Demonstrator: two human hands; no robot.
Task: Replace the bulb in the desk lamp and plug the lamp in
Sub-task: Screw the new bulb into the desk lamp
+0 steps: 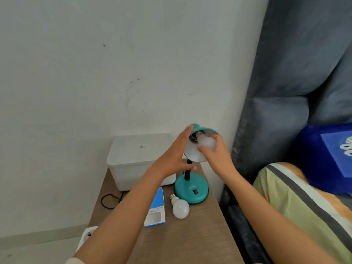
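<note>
Two bulbs are in view; one lies loose on the desk (190,237) near its front right part, just in front of the lamp (191,189), and the other bulb (206,143) sits at the socket inside the lamp's shade (194,155), its metal thread showing; I judge the swap to be about midway, with the bulb in the shade either going in or nearly seated, which cannot be told; plugging in is not yet done, going by the cord (108,201) looped off the desk's left edge and the socket strip (88,234) on the floor.

The right hand (215,151) has its fingers curled around the bulb's round end; the left hand (176,153) is spread flat, fingers straight, against the shade's outer left side, steadying it.

The held bulb's long axis runs from the socket at upper left down toward the camera and right, glass end foremost; the loose bulb (180,207) lies on its side, cap toward the desk's back edge; a blue box (156,208) lies just to its left.
</note>
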